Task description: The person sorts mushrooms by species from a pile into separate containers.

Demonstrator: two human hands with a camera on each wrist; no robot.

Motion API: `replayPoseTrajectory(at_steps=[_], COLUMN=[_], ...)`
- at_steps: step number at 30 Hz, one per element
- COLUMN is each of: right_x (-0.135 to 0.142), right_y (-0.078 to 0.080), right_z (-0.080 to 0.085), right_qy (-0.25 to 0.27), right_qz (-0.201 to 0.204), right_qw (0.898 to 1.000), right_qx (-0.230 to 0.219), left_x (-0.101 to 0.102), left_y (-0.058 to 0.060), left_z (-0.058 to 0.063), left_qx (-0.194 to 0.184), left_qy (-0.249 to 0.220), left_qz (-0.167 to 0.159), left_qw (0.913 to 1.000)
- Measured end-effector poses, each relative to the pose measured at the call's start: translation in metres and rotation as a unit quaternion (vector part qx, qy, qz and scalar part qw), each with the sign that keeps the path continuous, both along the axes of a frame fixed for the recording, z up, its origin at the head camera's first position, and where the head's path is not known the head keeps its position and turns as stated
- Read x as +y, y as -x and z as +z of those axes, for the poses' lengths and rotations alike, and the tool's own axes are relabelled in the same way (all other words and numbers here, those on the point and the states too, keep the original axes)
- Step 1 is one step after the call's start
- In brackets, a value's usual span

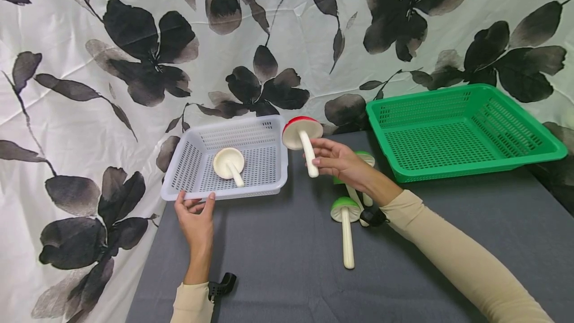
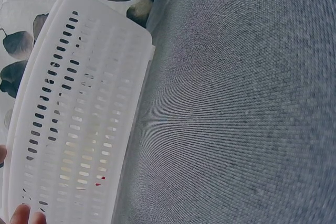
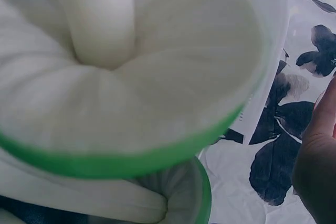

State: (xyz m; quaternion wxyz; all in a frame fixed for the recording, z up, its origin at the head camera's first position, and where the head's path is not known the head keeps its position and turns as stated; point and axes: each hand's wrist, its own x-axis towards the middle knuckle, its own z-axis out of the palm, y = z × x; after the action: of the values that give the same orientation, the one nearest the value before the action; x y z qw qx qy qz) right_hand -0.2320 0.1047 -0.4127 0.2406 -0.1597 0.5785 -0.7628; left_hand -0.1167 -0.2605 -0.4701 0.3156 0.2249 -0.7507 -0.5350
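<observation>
My right hand [image 1: 344, 164] holds a red-capped toy mushroom [image 1: 307, 149] by its cream stem, raised at the right end of a white plastic basket [image 1: 281, 176]. Fingers and thumb of my left hand [image 1: 196, 226] grip that basket's near rim; fingertips [image 2: 21, 214] show against its slotted wall in the left wrist view. Inside the basket lies another mushroom [image 1: 228, 161], its pale underside and stem facing up. Several green-capped mushrooms lie under and beside my right forearm; the nearest one [image 1: 346, 216] points its stem toward me, while others [image 1: 366, 159] are partly hidden.
A larger green plastic basket [image 1: 471, 167] stands at the back right. Dark grey cloth [image 1: 278, 263] covers the table, and a white curtain [image 1: 323, 79] with black flowers hangs behind it. A green-capped mushroom [image 3: 178, 103] fills much of the right wrist view.
</observation>
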Motion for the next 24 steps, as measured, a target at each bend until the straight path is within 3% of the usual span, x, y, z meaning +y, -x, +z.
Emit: replayPoseTrajectory(at_steps=[24], right_x=[-0.018], right_y=[0.004], right_z=[0.004], right_qy=[0.045], right_qz=[0.005], right_qw=[0.999], right_qx=[-0.005], left_x=[0.001], left_y=[0.001], left_z=[0.002], left_qx=[-0.004], left_qy=[0.009], left_qz=[0.016], left_qw=[0.9998])
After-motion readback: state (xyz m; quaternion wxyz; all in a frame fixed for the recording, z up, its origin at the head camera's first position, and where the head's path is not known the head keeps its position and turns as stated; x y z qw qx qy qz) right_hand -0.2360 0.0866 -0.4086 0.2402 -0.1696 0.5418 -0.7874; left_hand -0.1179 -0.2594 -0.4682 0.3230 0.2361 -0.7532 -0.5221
